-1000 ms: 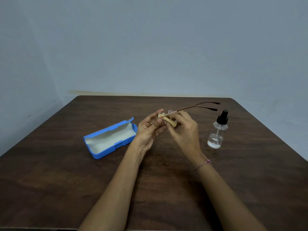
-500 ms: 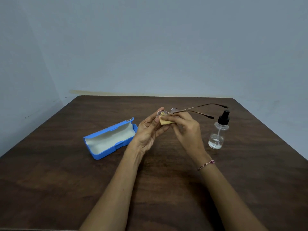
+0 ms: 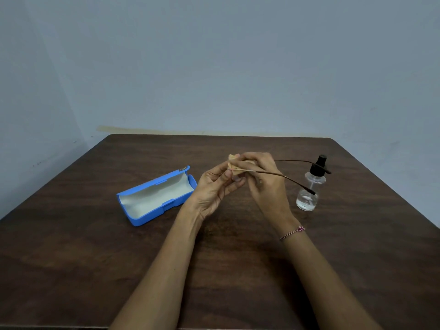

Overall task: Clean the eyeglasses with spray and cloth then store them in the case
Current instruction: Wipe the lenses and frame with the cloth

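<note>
the eyeglasses (image 3: 271, 173) were held up over the middle of the table (image 3: 95, 258), between both hands. only their two thin brown arms showed plainly, open and reaching out to the right, dark tips at the ends. the nearer arm bowed down in front of the spray bottle (image 3: 307, 198) and the farther one crossed its black pump top. the lenses were hidden behind fingers and a small yellowish cloth (image 3: 232, 157), so how clean they were could not be told. the cloth was bunched around the front of the frame, one corner poking out above the knuckles.

the left hand (image 3: 214, 189) was turned palm toward the person, thumb and fingers curled in and pinching the front of the eyeglasses near the hinge. the right hand (image 3: 264, 182) came in from the right with its back up, fingers bent over the cloth and gripping it against the frame. the fingertips of both hands met there. both forearms were bare and raised off the table, and a thin bracelet (image 3: 292, 233) sat on the right wrist.

the blue case (image 3: 152, 216) lay open on the table left of the hands, its pale lining showing. the clear bottle stood upright to the right, a little liquid in its bottom.
</note>
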Demonstrator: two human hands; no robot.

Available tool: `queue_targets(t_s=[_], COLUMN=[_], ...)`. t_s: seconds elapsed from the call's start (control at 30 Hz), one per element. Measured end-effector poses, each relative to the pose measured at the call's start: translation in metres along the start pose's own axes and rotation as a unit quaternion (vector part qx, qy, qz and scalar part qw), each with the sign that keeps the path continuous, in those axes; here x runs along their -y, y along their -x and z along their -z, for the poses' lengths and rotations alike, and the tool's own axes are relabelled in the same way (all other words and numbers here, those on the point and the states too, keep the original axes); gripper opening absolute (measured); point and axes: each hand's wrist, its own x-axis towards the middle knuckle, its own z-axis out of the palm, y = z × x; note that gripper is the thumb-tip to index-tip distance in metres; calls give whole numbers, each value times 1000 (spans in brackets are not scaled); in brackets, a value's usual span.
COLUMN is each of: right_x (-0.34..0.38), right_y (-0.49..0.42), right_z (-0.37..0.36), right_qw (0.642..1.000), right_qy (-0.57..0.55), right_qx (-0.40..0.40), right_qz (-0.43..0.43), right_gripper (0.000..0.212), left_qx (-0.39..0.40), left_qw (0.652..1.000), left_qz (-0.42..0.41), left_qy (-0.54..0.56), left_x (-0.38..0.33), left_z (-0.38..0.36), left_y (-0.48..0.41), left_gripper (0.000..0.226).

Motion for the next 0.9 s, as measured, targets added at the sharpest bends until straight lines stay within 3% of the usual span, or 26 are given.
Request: queue_targets(t_s=[0.1,0.27,0.43,0.9], right_x=[0,-3,1,-2], right_y=[-1,-1,-1,1], right_z=[1,3,2,0], right_qw=[1000,999,1000,995], right_qy=[-1,30,24,68], right_qx=[11,-14,6,-25], right_qz=[18,-25,2,-64], right_gripper=[41,43,45,38], left_qx=[1,10,3,-9], left_qw=[1000,1000,1000,998], left_qz=[10,8,1,-52], left_qy=[-2,-17,-11,-30], left_x=[0,1,-1,-1], left_z=[0,-3,-3,-5], left_y=[2,2,3,-1], left_gripper=[53,54,53,60])
